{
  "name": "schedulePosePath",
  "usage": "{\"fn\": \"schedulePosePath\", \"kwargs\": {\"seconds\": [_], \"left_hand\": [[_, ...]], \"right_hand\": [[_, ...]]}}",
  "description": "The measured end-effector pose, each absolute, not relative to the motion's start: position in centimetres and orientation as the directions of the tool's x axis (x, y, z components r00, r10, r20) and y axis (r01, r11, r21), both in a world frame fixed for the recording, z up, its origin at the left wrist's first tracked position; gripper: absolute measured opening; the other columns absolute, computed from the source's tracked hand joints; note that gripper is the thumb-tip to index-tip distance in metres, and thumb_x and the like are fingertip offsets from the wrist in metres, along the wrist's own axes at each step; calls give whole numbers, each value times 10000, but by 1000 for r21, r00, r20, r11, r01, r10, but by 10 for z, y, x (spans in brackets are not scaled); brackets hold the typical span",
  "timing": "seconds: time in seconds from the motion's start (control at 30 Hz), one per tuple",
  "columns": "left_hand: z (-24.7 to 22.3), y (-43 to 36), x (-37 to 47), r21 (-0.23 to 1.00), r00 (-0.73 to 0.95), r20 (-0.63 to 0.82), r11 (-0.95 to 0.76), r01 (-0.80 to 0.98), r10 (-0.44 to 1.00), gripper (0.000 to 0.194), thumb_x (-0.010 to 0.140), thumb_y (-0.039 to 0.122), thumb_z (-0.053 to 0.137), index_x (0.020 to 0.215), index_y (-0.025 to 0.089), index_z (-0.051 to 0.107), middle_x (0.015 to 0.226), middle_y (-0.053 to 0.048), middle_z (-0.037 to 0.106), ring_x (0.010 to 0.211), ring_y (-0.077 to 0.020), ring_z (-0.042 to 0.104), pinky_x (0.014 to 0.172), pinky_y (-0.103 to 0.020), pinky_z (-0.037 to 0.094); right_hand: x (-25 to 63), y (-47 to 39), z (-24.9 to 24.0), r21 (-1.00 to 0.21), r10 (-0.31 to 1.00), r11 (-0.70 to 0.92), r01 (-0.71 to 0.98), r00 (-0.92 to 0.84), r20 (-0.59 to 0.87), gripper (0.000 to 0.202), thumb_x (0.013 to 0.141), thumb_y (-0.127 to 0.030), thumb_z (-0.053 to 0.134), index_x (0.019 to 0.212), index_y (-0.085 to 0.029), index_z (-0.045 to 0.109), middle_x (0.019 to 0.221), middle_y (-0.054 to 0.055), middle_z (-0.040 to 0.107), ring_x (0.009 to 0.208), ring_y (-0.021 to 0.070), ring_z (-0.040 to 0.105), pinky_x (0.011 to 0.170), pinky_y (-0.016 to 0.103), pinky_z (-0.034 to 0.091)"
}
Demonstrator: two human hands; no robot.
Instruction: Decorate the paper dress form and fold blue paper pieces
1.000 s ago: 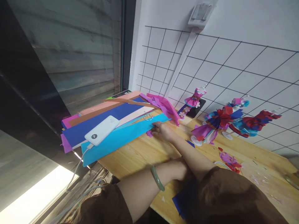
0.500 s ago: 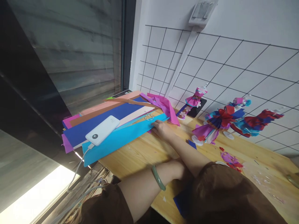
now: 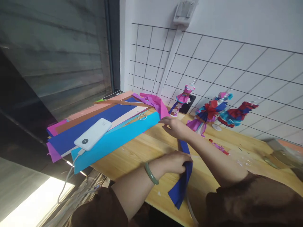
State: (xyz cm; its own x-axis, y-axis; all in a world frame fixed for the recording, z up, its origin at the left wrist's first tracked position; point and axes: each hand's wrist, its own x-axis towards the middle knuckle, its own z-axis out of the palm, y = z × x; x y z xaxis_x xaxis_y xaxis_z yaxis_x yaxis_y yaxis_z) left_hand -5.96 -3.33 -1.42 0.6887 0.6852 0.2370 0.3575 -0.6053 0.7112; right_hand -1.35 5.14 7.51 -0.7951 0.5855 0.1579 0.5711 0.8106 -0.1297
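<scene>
While the left hand [image 3: 176,162] pinches the dark blue strip [image 3: 181,186], the right hand [image 3: 174,126] grips its far end; keeping it taut above the worktop [image 3: 142,154] should help.

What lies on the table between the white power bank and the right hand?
In the head view, the light blue paper sheet spans most of the stretch from the power bank to the right hand, with a small beaded ring beside its far edge.
</scene>
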Motion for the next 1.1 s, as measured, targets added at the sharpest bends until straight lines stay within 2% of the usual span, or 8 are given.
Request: {"fn": "schedulePosePath", "kwargs": {"seconds": [0.17,0.33,0.47,0.6,0.73,0.83,0.93,1.1], "left_hand": [[-13,-32,-61,688,638,329,-639,343,696,369,680,78,442,1021,125,575,1104,-81,566,1031,-170,503,916,-268,364],[-14,-25,-65,704,522,338,-579,411,783,326,712,121,454,999,167,602,1117,-60,565,1054,-162,491,936,-275,357],[-20,-17,-69,701,403,337,-513,496,851,333,713,93,439,982,171,618,1156,-54,540,1077,-153,479,975,-272,326],[-26,-9,-73,699,302,346,-459,549,888,343,710,73,428,967,186,626,1179,-39,522,1082,-147,479,978,-279,330],[-26,-6,-76,693,273,330,-428,579,904,344,706,67,427,952,189,634,1180,-31,521,1088,-145,476,971,-281,341],[-23,-6,-78,680,263,325,-418,603,908,343,703,65,424,935,194,642,1166,-25,532,1063,-147,495,952,-287,365],[-22,-4,-80,650,237,340,-409,640,910,386,693,34,391,943,191,641,1142,-25,551,1041,-144,509,942,-293,377],[-26,3,-91,559,129,364,-327,762,923,469,619,-27,367,900,206,661,1097,-11,585,1019,-165,505,925,-315,381]], "right_hand": [[57,27,87,-410,733,655,634,-665,144,316,789,-219,458,1091,-189,543,1046,77,577,787,153,582,672,272,471],[115,-24,56,-479,858,491,727,-499,122,209,803,-270,437,921,-197,592,900,49,624,731,141,577,630,252,448],[122,-84,30,-482,908,375,792,-420,17,163,775,-327,489,745,-185,564,678,20,597,577,128,525,528,231,392],[106,-127,13,-448,917,361,818,-400,8,166,775,-347,496,699,-203,525,677,6,585,599,128,525,550,225,363],[104,-136,6,-338,916,388,858,-399,38,165,805,-225,412,689,-206,529,696,20,589,642,143,545,564,233,347],[119,-129,11,-340,917,384,859,-399,26,201,801,-191,384,666,-210,532,663,15,579,602,137,537,541,231,343],[143,-111,15,-356,944,327,875,-319,84,220,814,-222,364,719,-211,561,709,29,582,606,138,541,553,233,376],[177,-67,6,-200,965,177,964,-131,225,251,800,-230,400,995,-194,553,989,83,555,762,169,573,647,261,414]]}}
